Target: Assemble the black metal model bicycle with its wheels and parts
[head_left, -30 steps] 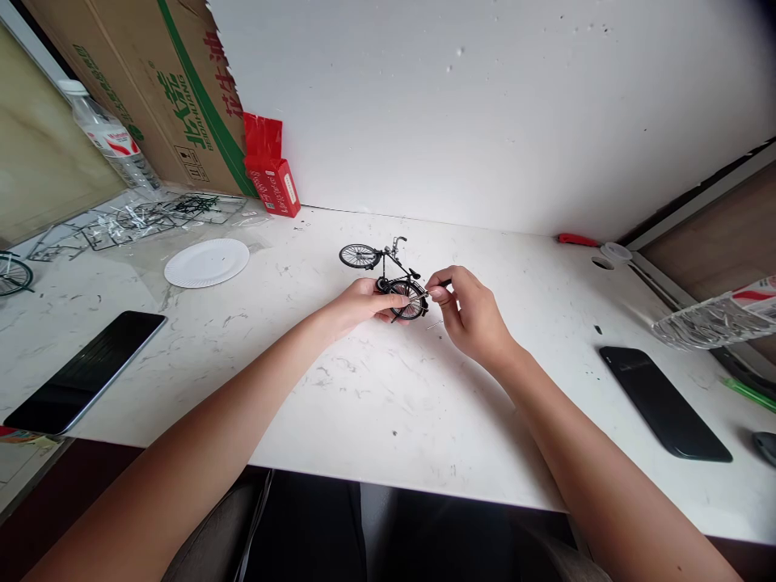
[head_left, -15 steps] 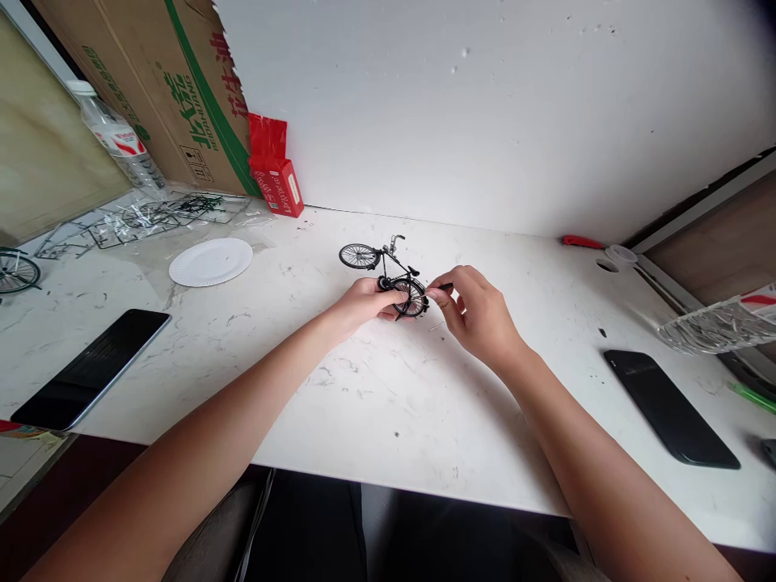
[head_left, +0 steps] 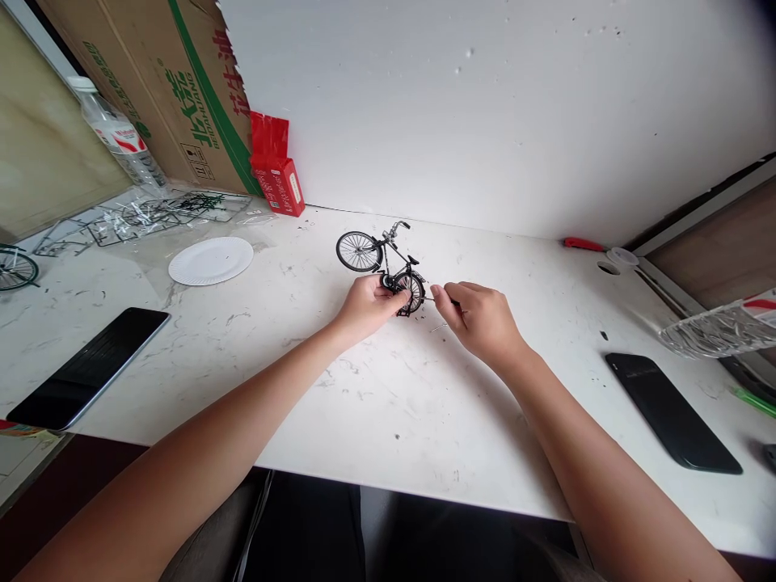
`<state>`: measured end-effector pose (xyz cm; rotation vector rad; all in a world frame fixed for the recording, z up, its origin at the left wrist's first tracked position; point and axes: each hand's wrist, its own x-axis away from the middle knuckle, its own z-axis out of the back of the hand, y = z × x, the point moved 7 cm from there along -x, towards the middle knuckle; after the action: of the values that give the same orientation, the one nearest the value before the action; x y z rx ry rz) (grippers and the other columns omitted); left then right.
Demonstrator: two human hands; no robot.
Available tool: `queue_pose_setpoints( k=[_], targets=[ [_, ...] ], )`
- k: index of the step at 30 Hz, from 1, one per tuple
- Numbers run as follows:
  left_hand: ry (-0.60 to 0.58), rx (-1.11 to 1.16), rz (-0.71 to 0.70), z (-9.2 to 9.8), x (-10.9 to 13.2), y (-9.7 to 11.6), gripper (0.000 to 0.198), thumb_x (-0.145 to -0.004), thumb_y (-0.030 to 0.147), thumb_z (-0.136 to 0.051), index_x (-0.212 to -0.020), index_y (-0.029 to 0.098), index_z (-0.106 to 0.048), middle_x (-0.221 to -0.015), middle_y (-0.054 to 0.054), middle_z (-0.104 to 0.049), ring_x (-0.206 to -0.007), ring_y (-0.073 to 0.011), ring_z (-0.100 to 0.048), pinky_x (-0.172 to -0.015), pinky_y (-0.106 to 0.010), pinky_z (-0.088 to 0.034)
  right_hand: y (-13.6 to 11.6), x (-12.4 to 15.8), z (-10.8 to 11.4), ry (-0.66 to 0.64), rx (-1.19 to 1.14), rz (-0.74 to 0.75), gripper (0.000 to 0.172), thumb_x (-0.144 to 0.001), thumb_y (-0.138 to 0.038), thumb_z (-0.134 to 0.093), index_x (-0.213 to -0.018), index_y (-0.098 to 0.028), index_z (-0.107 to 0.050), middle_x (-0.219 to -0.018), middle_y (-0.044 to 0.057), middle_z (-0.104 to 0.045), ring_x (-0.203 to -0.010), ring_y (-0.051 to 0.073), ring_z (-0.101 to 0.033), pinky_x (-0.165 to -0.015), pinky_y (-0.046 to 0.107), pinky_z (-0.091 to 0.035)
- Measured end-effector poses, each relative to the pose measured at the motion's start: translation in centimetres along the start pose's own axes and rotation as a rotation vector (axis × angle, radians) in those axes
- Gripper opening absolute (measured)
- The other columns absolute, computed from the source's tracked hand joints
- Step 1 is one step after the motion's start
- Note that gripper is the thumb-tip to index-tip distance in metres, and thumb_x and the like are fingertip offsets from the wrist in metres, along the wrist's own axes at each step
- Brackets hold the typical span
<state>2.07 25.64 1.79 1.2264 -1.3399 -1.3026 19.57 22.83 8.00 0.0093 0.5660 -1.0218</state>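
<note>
Handwork on a model bicycle, held at the tabletop. Far left of the bicycle lies a phone; between them sits a white paper plate. At the bicycle's near side, the left hand has its thumb and fingers closed about the rear wheel. Just right of the bicycle, the right hand is curled around a slim tool, its tip directed at the rear wheel; contact cannot be made out. The step in hand appears to be fine work at the bicycle's rear end; the next move probably calls for a steady left grip and light, careful alignment of the tip.
</note>
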Motion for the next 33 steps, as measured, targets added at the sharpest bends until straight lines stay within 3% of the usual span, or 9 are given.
queue_pose_setpoints(
  k=[4,8,12,19,22,26,29,33],
  targets=[
    [0.013,-0.007,-0.071,0.3,-0.3,-0.1,0.019,-0.082,0.026,-0.082,-0.095,0.014,-0.074,-0.100,-0.013,-0.083,-0.094,-0.0243,-0.078,-0.083,-0.033,-0.061,0.2,0.0,-0.3,-0.087,-0.041,-0.077,0.041,-0.113,-0.054,-0.038,-0.087,-0.024,-0.049,-0.073,0.003,-0.065,-0.058,0.018,-0.052,-0.057,0.032,-0.032],
    [0.030,-0.054,-0.132,0.6,-0.6,-0.8,0.020,-0.085,0.028,-0.080,-0.099,0.015,-0.074,-0.106,-0.013,-0.083,-0.098,-0.0248,-0.079,-0.090,-0.036,-0.063,-0.3,0.0,-0.4,-0.134,-0.102,-0.049,0.022,-0.110,-0.044,-0.043,-0.103,-0.025,-0.049,-0.094,0.007,-0.074,-0.077,0.024,-0.067,-0.063,0.033,-0.041],
    [0.035,-0.092,-0.147,0.8,-0.7,-1.1,0.020,-0.087,0.029,-0.078,-0.102,0.016,-0.075,-0.109,-0.013,-0.083,-0.100,-0.0249,-0.079,-0.094,-0.037,-0.063,-0.6,0.0,-0.5,-0.131,-0.126,-0.026,0.020,-0.110,-0.041,-0.043,-0.098,-0.026,-0.046,-0.090,0.007,-0.070,-0.077,0.023,-0.064,-0.061,0.033,-0.040],
    [0.011,-0.115,-0.160,0.6,-0.3,-0.7,0.021,-0.088,0.030,-0.078,-0.103,0.016,-0.075,-0.109,-0.013,-0.083,-0.099,-0.0255,-0.080,-0.094,-0.038,-0.063,0.3,0.1,-1.0,-0.100,-0.016,-0.087,0.042,-0.112,-0.050,-0.038,-0.077,-0.026,-0.034,-0.063,0.000,-0.052,-0.052,0.017,-0.040,-0.055,0.033,-0.027],
    [0.011,-0.126,-0.163,0.5,-0.3,-0.7,0.021,-0.089,0.031,-0.078,-0.104,0.016,-0.075,-0.109,-0.013,-0.083,-0.099,-0.0252,-0.079,-0.094,-0.037,-0.063,0.5,0.2,-1.3,-0.135,-0.035,-0.121,0.040,-0.112,-0.051,-0.036,-0.082,-0.026,-0.042,-0.063,0.000,-0.057,-0.051,0.018,-0.047,-0.056,0.033,-0.029],
    [0.035,-0.156,-0.163,0.8,-0.4,-0.7,0.021,-0.088,0.031,-0.078,-0.104,0.017,-0.075,-0.109,-0.013,-0.083,-0.100,-0.0255,-0.079,-0.095,-0.038,-0.063,0.0,0.2,-1.2,-0.176,-0.140,-0.123,0.020,-0.108,-0.044,-0.046,-0.101,-0.026,-0.047,-0.084,0.003,-0.074,-0.066,0.021,-0.064,-0.060,0.033,-0.039],
    [0.047,-0.163,-0.173,1.0,-0.5,-0.6,0.019,-0.088,0.029,-0.077,-0.103,0.017,-0.075,-0.109,-0.013,-0.083,-0.099,-0.0257,-0.080,-0.095,-0.038,-0.062,-0.5,0.2,-1.0,-0.172,-0.169,-0.099,0.017,-0.107,-0.041,-0.047,-0.100,-0.026,-0.044,-0.091,0.005,-0.075,-0.072,0.022,-0.065,-0.062,0.033,-0.042],
    [0.066,-0.154,-0.166,1.3,-0.6,-0.4,0.019,-0.087,0.029,-0.078,-0.102,0.017,-0.075,-0.108,-0.013,-0.083,-0.099,-0.0258,-0.080,-0.095,-0.038,-0.062,-0.5,0.3,-1.1,-0.160,-0.150,-0.083,0.026,-0.110,-0.045,-0.043,-0.092,-0.026,-0.043,-0.083,0.005,-0.070,-0.066,0.021,-0.059,-0.060,0.033,-0.039]
  ],
)
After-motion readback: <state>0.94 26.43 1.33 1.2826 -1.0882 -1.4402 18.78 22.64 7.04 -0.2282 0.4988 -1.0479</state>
